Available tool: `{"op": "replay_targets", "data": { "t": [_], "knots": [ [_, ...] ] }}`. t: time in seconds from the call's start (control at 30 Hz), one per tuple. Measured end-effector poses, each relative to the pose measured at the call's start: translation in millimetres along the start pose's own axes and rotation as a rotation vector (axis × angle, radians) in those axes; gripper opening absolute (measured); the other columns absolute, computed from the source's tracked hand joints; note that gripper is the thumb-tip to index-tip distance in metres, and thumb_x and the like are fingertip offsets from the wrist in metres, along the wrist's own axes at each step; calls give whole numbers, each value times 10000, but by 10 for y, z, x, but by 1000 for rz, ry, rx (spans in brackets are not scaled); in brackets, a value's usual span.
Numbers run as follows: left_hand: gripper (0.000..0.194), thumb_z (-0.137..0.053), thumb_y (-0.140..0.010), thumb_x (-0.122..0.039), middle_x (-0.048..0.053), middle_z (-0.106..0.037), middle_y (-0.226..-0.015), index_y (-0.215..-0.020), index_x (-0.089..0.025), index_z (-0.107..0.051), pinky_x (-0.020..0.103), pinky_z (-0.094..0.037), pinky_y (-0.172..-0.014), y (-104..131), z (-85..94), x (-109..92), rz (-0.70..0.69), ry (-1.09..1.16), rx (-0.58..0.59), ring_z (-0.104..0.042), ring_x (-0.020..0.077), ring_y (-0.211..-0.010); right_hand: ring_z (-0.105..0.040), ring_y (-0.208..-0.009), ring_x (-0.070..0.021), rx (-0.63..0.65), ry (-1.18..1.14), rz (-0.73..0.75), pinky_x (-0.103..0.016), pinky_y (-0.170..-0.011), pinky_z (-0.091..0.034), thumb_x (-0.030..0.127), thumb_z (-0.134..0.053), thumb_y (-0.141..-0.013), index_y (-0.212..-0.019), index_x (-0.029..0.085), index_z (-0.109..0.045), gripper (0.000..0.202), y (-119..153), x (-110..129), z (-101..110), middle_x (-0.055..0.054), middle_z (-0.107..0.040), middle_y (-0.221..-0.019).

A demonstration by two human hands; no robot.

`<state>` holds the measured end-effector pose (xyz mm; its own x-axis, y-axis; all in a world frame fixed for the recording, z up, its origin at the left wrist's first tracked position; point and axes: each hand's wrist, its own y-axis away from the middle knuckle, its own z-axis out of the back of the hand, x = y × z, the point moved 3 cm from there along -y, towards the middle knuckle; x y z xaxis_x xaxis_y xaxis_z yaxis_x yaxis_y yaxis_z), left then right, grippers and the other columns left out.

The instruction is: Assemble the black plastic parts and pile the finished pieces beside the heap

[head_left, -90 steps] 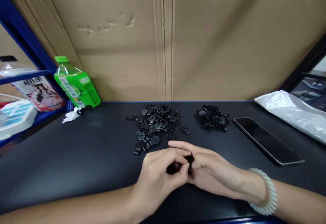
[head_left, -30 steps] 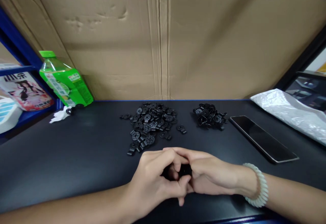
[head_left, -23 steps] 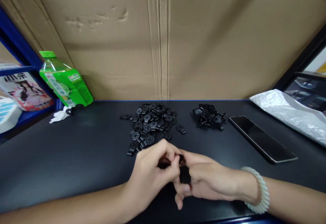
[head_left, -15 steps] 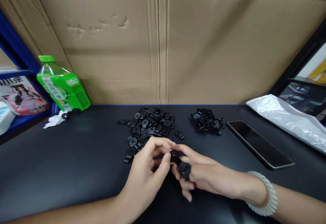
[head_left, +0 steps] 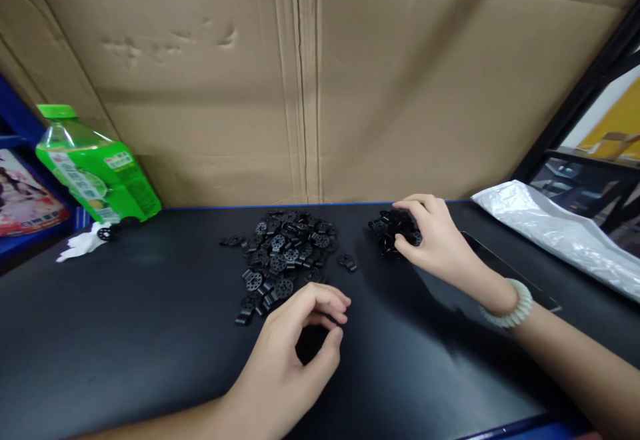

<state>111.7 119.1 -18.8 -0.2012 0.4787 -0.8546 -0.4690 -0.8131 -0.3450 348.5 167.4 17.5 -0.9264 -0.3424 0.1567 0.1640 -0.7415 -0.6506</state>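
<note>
My left hand [head_left: 303,353] hovers over the front of the black table, fingers curled and thumb apart, with nothing visible between them. My right hand [head_left: 435,240], wearing a pale coiled wristband [head_left: 513,307], is over the small heap of black plastic parts [head_left: 383,227] at the right. Its thumb and fingers are spread around the heap's right side and partly cover it. Beyond my left hand lies a larger pile of black plastic parts [head_left: 287,247], each with a round perforated disc and a short tab. One loose part [head_left: 347,263] lies between the two heaps.
A phone [head_left: 500,267] lies partly hidden under my right forearm. A silvery plastic bag [head_left: 555,227] rests at the right edge. On the left stand a green bottle [head_left: 100,173] and a crumpled white tissue [head_left: 83,243] beside a black part. A cardboard wall [head_left: 225,93] closes off the back.
My right hand has left my left hand and moved up and right to the small heap. The black part held between both hands no longer shows there. The view has shifted slightly right.
</note>
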Motion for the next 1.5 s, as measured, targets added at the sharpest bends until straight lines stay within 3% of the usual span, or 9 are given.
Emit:
{"op": "replay_targets", "data": {
  "t": [0.3, 0.47, 0.67, 0.8, 0.93, 1.03, 1.17, 1.33, 1.5],
  "knots": [
    [233, -495, -787, -1, -4, -636, -895, -875, -202, -574, 247, -533, -749, 0, -33, 18, 2, -27, 81, -633, 137, -807, -520, -1060, -258, 498, -155, 308, -432, -912, -475, 103, -435, -882, -1165, 160, -566, 317, 357, 618, -229, -115, -565, -1148],
    [210, -496, -800, -19, -6, -644, -877, -860, -201, -581, 250, -533, -742, -7, -32, 13, 14, -19, 85, -636, 139, -787, -545, -928, -204, 453, -298, 135, -379, -844, -492, 100, -471, -872, -998, 152, -555, 160, 349, 555, -222, -77, -577, -991],
    [201, -510, -813, -33, -15, -653, -867, -866, -208, -594, 237, -531, -743, -9, -27, 28, 44, -18, 73, -645, 130, -782, -558, -952, -220, 399, -311, 24, -405, -874, -481, 189, -540, -875, -1130, 146, -559, 259, 387, 432, -373, -86, -576, -1003],
    [168, -514, -836, -68, -12, -648, -859, -876, -209, -595, 246, -538, -738, -13, -31, 32, 85, 22, 74, -652, 133, -776, -574, -801, -177, 422, -336, -41, -338, -752, -491, 140, -575, -827, -927, 167, -602, 107, 369, 402, -383, -56, -590, -919],
    [111, -544, -878, -206, -5, -615, -914, -986, -230, -534, 215, -534, -539, -10, -34, 70, 253, 162, 11, -614, 116, -660, -502, -573, -111, 459, -533, -150, -243, -554, -426, 115, -588, -801, -801, 192, -536, 93, 352, 504, -292, 38, -529, -661],
    [224, -617, -845, -266, -2, -584, -977, -1036, -244, -500, 192, -510, -443, -2, -30, 87, 330, 242, -55, -577, 98, -602, -523, -613, -105, 436, -726, -143, -226, -560, -436, 153, -594, -823, -811, 201, -518, 91, 392, 648, -227, 33, -548, -710],
    [184, -672, -807, -228, -29, -601, -789, -942, -214, -548, 210, -551, -568, -12, -4, 60, 280, 254, -96, -626, 122, -675, -536, -701, -103, 340, -851, -35, -219, -618, -458, 111, -609, -809, -777, 203, -500, 146, 450, 786, -179, 13, -545, -820],
    [138, -700, -773, -161, -6, -640, -875, -874, -194, -611, 197, -560, -680, -48, 38, 24, 203, 348, -144, -643, 127, -797, -553, -767, -95, 299, -993, -15, -211, -673, -451, 82, -627, -809, -730, 200, -496, 194, 449, 813, -176, 16, -546, -842],
    [168, -712, -754, -100, 5, -675, -904, -884, -190, -656, 219, -573, -739, -33, 44, 2, 126, 381, -114, -657, 133, -797, -563, -789, -98, 472, -1219, -174, -224, -699, -478, 77, -639, -788, -748, 211, -435, 247, 468, 806, -230, 27, -534, -850]
  ]
}}
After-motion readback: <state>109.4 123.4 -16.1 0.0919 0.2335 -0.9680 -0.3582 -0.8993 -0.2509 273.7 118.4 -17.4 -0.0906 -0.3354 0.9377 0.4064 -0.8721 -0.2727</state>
